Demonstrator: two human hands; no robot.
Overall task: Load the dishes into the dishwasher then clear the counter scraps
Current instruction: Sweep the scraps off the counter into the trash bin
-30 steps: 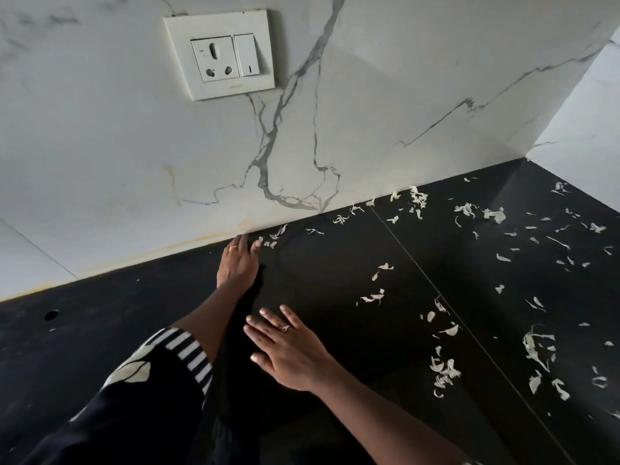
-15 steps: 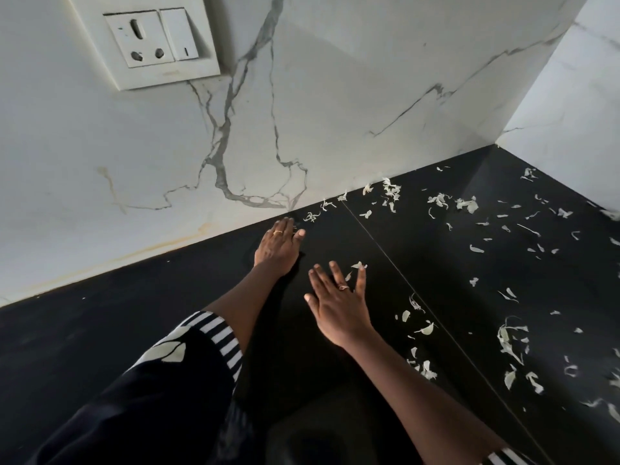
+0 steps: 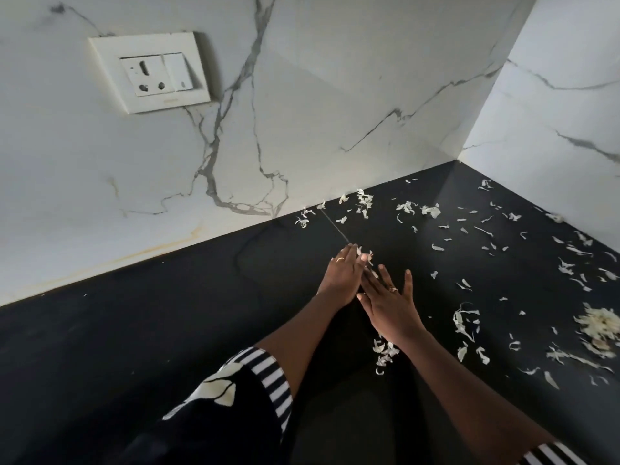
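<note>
Pale peel scraps [image 3: 466, 322] lie scattered over the black counter [image 3: 134, 330], mostly to the right, with a bigger heap [image 3: 599, 325] at the right edge. My left hand [image 3: 340, 276] lies flat on the counter, fingers straight. My right hand [image 3: 389, 302] is beside it with straight fingers, its fingertips meeting the left hand's edge. A few scraps [image 3: 365, 256] sit at the fingertips of both hands, and a small cluster [image 3: 384, 354] lies under my right wrist. No dishes or dishwasher are in view.
A white marble backsplash [image 3: 302, 112] rises behind the counter and meets a side wall [image 3: 553, 129] at the right corner. A wall socket with a switch [image 3: 154, 73] is mounted on the backsplash at upper left.
Both hands have slid right along the counter and come together; the left hand left the wall edge. Scraps between them are now gathered at the fingertips.
</note>
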